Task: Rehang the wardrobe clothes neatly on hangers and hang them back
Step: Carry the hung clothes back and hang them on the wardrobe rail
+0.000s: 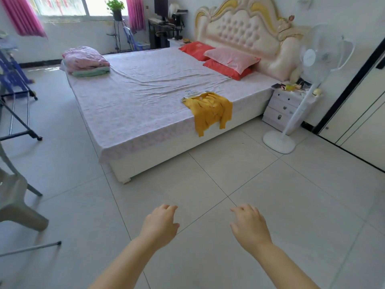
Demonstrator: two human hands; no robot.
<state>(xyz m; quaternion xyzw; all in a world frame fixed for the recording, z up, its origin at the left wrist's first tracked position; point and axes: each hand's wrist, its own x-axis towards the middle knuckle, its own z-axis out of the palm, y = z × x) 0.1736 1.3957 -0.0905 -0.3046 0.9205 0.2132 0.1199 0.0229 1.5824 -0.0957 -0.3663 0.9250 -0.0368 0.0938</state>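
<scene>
A yellow garment (210, 110) lies on the near right edge of the bed (145, 101), its lower part draped over the side. A thin hanger (190, 93) rests at its top left. My left hand (160, 224) and my right hand (249, 223) are stretched out low over the tiled floor, well short of the bed. Both hold nothing, with fingers loosely curled and apart. The wardrobe doors (358, 113) stand at the right edge.
A white pedestal fan (291, 113) and a white nightstand (285, 105) stand between bed and wardrobe. Folded bedding (85, 61) sits on the bed's far left corner. A drying rack (16, 113) and a grey plastic chair (18, 201) are at the left.
</scene>
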